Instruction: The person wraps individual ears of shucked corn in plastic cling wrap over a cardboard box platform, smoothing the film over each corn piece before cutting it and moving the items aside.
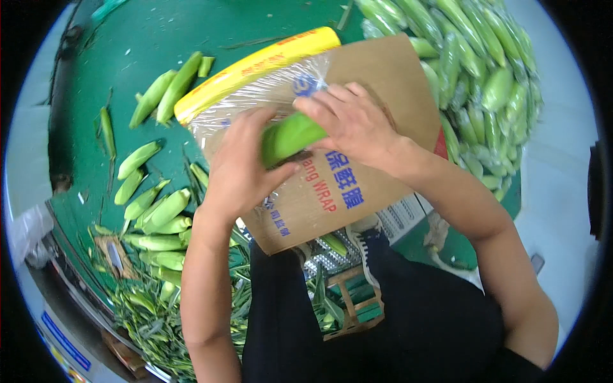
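Between my two hands is a green ear of corn in its husk [291,136], slightly blurred, over a flat cardboard box [378,62] resting at my lap. My left hand [244,158] is at the ear's left end, fingers partly hidden. My right hand [352,124] grips its right end from above. Clear plastic film [268,88] stretches from a yellow roll of cling wrap [258,69] along the box's far edge toward my hands. Whether the film touches the ear I cannot tell.
Loose husked-on corn ears [165,210] lie on the green floor [139,28] at left. A large pile of film-wrapped ears [479,76] is at upper right. Stripped leaves [153,330] heap at lower left, near a knife on cardboard [115,256]. A wooden stool [352,297] shows below.
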Demonstrator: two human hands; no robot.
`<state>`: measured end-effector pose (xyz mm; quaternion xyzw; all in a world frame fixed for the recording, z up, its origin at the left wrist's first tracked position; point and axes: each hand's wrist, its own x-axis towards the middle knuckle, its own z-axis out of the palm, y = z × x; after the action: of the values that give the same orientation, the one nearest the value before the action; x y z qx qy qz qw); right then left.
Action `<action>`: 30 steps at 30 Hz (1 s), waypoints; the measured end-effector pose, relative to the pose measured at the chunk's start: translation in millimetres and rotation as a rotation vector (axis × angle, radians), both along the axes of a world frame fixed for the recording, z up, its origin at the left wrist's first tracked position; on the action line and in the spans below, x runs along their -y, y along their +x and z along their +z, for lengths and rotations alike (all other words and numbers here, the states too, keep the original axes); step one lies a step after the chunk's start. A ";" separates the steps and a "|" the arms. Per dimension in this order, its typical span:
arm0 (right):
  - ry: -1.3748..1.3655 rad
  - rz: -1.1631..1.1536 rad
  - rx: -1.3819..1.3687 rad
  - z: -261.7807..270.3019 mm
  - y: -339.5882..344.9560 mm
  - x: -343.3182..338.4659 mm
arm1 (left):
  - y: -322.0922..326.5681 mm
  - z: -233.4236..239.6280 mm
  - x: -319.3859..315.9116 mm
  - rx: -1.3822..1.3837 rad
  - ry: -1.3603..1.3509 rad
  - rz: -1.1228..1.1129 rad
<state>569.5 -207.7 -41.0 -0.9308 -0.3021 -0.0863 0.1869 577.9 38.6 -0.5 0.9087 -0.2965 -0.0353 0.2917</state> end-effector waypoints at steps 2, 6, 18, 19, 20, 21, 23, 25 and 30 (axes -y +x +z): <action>-0.004 0.060 -0.007 0.2 8.8 4.3 | -26.0 -17.8 -57.6 0.139 -0.338 0.203; -0.026 0.057 0.021 -7.5 3.7 2.0 | -70.3 -29.4 -78.6 0.007 0.071 0.220; -0.038 0.442 -0.336 21.6 -13.7 5.6 | -104.3 -15.2 -5.7 -0.116 -0.164 0.138; -0.008 0.450 -0.429 22.8 -14.6 5.7 | -100.2 -7.2 5.3 -0.049 0.058 0.031; -0.078 0.398 -0.414 26.8 -9.8 5.6 | -91.0 3.0 15.5 -0.099 0.135 0.060; -0.114 0.323 -0.228 28.5 1.6 3.7 | -70.9 2.7 20.4 -0.121 0.192 0.067; 0.053 0.014 -0.025 27.5 30.4 -17.9 | -5.8 -10.3 12.3 -0.194 0.051 0.279; 0.187 -0.104 -0.046 34.9 49.7 -44.5 | 54.2 -16.2 -14.1 0.066 0.132 0.677; -0.175 0.052 0.137 18.7 79.4 -43.1 | 39.4 2.7 -6.2 0.207 -0.265 0.403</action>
<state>648.9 -164.6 -22.3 -0.9274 -0.3445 -0.1182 0.0859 617.3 44.8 2.1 0.9020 -0.1397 0.1559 0.3775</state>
